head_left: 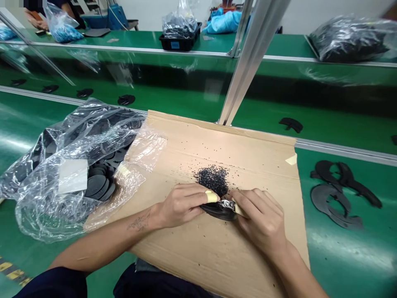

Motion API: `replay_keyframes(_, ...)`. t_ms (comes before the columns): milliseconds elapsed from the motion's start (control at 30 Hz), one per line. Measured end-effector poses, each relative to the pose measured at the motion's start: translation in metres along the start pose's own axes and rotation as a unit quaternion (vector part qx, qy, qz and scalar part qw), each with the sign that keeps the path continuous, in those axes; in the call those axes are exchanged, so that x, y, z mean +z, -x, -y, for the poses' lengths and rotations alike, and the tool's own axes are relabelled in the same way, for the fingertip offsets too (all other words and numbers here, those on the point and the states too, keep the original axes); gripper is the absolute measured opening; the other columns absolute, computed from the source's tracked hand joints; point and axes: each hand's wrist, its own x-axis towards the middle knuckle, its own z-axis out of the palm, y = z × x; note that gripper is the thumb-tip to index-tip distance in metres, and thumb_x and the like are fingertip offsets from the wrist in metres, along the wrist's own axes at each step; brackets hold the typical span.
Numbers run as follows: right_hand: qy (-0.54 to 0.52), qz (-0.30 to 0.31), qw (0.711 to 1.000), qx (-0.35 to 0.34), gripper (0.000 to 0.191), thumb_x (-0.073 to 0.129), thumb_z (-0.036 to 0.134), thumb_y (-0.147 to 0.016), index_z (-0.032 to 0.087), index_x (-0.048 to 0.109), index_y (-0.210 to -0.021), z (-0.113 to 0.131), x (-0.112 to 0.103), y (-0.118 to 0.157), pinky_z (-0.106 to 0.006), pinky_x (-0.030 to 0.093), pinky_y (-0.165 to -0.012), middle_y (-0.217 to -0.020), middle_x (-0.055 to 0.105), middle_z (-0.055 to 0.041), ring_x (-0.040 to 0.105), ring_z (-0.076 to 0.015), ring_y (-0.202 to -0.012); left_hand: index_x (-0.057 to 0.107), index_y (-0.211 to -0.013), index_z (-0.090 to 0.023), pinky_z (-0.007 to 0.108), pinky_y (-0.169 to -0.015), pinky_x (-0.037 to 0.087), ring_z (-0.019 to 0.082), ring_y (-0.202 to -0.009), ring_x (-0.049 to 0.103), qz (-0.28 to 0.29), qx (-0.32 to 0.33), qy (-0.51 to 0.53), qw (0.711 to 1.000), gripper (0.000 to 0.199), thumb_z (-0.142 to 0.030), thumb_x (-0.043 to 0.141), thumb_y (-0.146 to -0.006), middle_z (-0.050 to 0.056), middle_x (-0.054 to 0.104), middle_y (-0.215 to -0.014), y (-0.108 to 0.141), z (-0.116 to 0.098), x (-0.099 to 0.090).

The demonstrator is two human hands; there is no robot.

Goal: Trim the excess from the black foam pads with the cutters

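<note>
My left hand (186, 203) pinches a flat black rubber-like part (220, 212) with its thumb and fingers, over the cardboard sheet (173, 244). Yellow tape wraps one of its fingertips. Opposite it, my right hand (260, 215) is closed around a small metal cutting tool (228, 203), seemingly clippers, whose head meets the upper edge of the black part. Some yellow shows at my right thumb too. Just beyond the hands lies a heap of tiny black scraps (212, 178). My fingers hide much of the tool and part of the black piece.
To the left, a clear plastic bag (40, 198) lies open with several black discs (99, 186) inside. Loose curved black pieces (331, 203) rest on the green table at right. A metal post (245, 62) rises behind the cardboard; more black parts (290, 124) lie beyond the rail.
</note>
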Motion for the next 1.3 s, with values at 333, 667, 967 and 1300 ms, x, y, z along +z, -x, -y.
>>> replay_keyframes(333,0.019,-0.016,1.000,-0.011,0.016,0.053,0.005,-0.097,0.014,0.066,-0.096,0.006,-0.003,0.001,-0.030,0.041,-0.060,-0.077,0.071,-0.0038,0.058,-0.0136,-0.064,0.066,-0.111,-0.014,0.030,-0.083,0.064,0.017,-0.094,0.073,-0.005,0.021,0.011,1.000,0.022,-0.005,0.056,-0.094,0.009,0.076,-0.100,0.003,-0.001,0.001)
replay_keyframes(667,0.046,-0.019,0.998,0.024,0.014,0.051,0.011,-0.101,0.016,0.065,-0.099,-0.003,0.002,0.002,-0.031,0.038,-0.061,-0.079,0.070,-0.0052,0.053,-0.0170,-0.068,0.064,-0.114,-0.015,0.028,-0.066,0.056,0.015,-0.077,0.062,0.025,0.023,-0.028,0.999,0.019,-0.017,0.058,-0.096,0.007,0.067,-0.088,-0.003,-0.005,0.000)
replay_keyframes(967,0.069,-0.008,0.996,0.047,0.022,0.050,0.005,-0.094,0.018,0.065,-0.102,-0.007,0.002,0.001,-0.033,0.035,-0.062,-0.083,0.070,-0.0055,0.053,-0.0198,-0.073,0.062,-0.118,-0.015,0.030,-0.069,0.054,0.018,-0.081,0.059,0.052,-0.017,-0.112,0.992,0.026,-0.013,0.053,-0.094,0.007,0.063,-0.091,-0.001,-0.001,-0.002)
replay_keyframes(1300,-0.249,-0.044,0.963,0.091,0.005,0.061,0.021,-0.096,0.025,0.062,-0.098,0.004,-0.003,-0.010,-0.027,0.056,-0.067,-0.088,0.070,-0.0050,0.070,-0.0198,-0.079,0.066,-0.114,-0.011,0.030,-0.072,0.053,0.019,-0.081,0.062,0.063,-0.068,0.038,0.995,0.042,-0.046,0.047,-0.104,0.011,0.066,-0.090,-0.012,-0.002,0.001)
